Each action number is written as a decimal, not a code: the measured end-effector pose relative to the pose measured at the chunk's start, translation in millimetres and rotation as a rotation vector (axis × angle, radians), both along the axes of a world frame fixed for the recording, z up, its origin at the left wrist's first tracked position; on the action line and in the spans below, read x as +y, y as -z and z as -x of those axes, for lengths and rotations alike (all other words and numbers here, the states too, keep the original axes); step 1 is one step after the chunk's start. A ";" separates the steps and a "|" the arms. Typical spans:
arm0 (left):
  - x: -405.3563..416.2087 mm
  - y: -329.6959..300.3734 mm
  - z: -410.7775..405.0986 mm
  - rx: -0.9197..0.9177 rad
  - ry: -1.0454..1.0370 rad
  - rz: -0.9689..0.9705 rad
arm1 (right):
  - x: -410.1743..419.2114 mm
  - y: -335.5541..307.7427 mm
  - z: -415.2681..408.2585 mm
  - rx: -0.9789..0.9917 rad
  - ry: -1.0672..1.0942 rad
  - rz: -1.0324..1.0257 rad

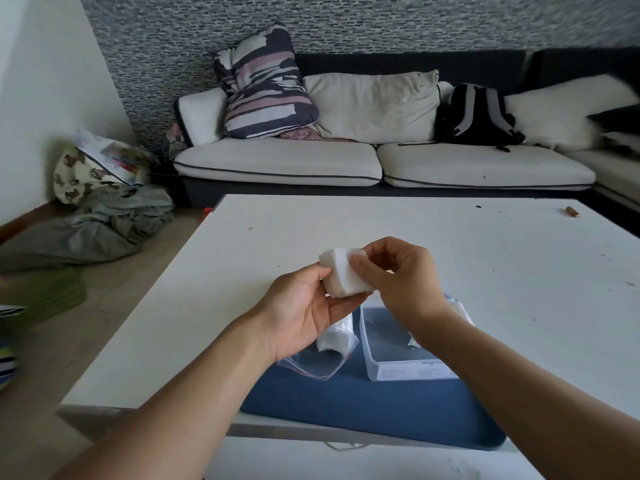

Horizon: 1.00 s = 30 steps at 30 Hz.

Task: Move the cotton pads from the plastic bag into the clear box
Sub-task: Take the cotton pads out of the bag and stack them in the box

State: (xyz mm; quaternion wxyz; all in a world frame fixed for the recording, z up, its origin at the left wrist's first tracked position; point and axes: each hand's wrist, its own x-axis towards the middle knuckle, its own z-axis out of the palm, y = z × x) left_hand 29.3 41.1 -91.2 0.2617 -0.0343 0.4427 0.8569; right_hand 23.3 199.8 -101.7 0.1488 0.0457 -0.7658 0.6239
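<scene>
A stack of white square cotton pads (341,271) is held up above the table between both hands. My left hand (301,313) cups it from below and the left. My right hand (398,278) pinches its right side, thumb on the front pad. Below them lies a clear plastic bag (322,362) with more white pads (337,336) in its upper part, partly hidden by my left hand. To its right stands the clear box (391,362), partly covered by my right wrist. A few white pads show at its right side (460,311).
Bag and box rest on a blue mat (363,407) at the near edge of the white table (485,258). A small brown cylinder (572,212) lies at the table's far right. A sofa with cushions and a black backpack (478,116) stands behind. Clothes lie on the floor at left.
</scene>
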 end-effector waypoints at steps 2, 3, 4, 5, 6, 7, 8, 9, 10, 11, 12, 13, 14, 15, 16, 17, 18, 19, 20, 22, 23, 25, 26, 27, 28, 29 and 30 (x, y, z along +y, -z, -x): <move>1.4 0.8 0.3 0.016 -0.001 0.005 | -0.3 1.1 -0.2 0.014 0.007 -0.027; 1.4 1.1 0.9 0.024 -0.004 0.007 | -0.4 1.5 0.1 0.024 0.014 -0.038; 1.3 0.4 0.7 0.040 -0.004 0.005 | -1.0 1.2 0.0 0.035 0.022 -0.047; 1.2 -0.2 0.4 0.066 -0.001 -0.001 | -1.3 1.4 0.2 0.041 0.030 -0.053; 1.8 -0.5 -0.4 0.103 0.000 -0.002 | -1.9 1.1 -0.4 0.038 0.033 -0.053; 3.3 -0.2 -1.5 0.153 -0.014 0.024 | -2.3 0.6 -1.4 0.029 0.029 -0.050; 4.7 0.9 -2.0 0.214 -0.043 0.080 | -2.8 0.1 -2.6 0.011 0.009 -0.042; 6.7 2.1 -2.3 0.276 -0.073 0.156 | -3.9 -1.3 -4.4 -0.015 -0.030 -0.011; 8.7 3.9 -2.4 0.325 -0.106 0.232 | -6.0 -2.8 -6.3 -0.053 -0.082 0.057; 9.7 5.4 -2.5 0.355 -0.134 0.287 | -8.3 -4.8 -7.9 -0.099 -0.132 0.158; 10.2 6.6 -2.3 0.375 -0.149 0.311 | -12.0 -8.0 -10.3 -0.154 -0.173 0.277; 10.7 8.5 -0.7 0.386 -0.151 0.311 | -15.3 -9.7 -11.6 -0.209 -0.208 0.392; 11.5 9.2 -0.7 0.402 -0.140 0.306 | -18.6 -12.3 -14.0 -0.254 -0.243 0.467; 12.3 10.0 -0.6 0.424 -0.127 0.307 | -21.5 -13.0 -15.7 -0.284 -0.273 0.481; 13.2 9.9 -1.2 0.461 -0.117 0.325 | -24.1 -13.5 -17.9 -0.294 -0.307 0.451; 14.6 9.0 -1.9 0.524 -0.112 0.363 | -25.5 -12.7 -19.0 -0.299 -0.342 0.406; 16.3 7.7 -4.5 0.597 -0.100 0.407 | -26.3 -12.3 -20.0 -0.305 -0.368 0.371; 17.3 7.2 -6.2 0.648 -0.085 0.438 | -26.0 -12.3 -19.3 -0.313 -0.383 0.361; 16.9 6.7 -6.9 0.669 -0.091 0.457 | -24.7 -13.7 -19.2 -0.322 -0.390 0.366; 14.6 6.2 -7.6 0.643 -0.130 0.521 | -21.5 -16.7 -19.4 -0.308 -0.393 0.368; 13.5 6.4 -7.3 0.629 -0.151 0.566 | -20.4 -16.4 -18.9 -0.300 -0.378 0.358; 13.5 5.3 -6.2 0.672 -0.126 0.656 | -20.1 -15.4 -21.3 -0.304 -0.377 0.316; 14.9 4.0 -7.0 0.708 -0.088 0.690 | -20.2 -13.3 -21.2 -0.304 -0.395 0.291; 15.8 3.4 -7.7 0.718 -0.060 0.711 | -20.2 -10.7 -20.9 -0.299 -0.415 0.267; 15.7 3.3 -7.1 0.702 -0.044 0.715 | -20.2 -10.1 -21.1 -0.282 -0.425 0.236; 16.0 2.9 -6.9 0.674 -0.046 0.717 | -18.9 -10.1 -21.0 -0.250 -0.419 0.191; 15.4 2.1 -6.1 0.652 -0.045 0.713 | -16.4 -12.5 -20.1 -0.196 -0.397 0.137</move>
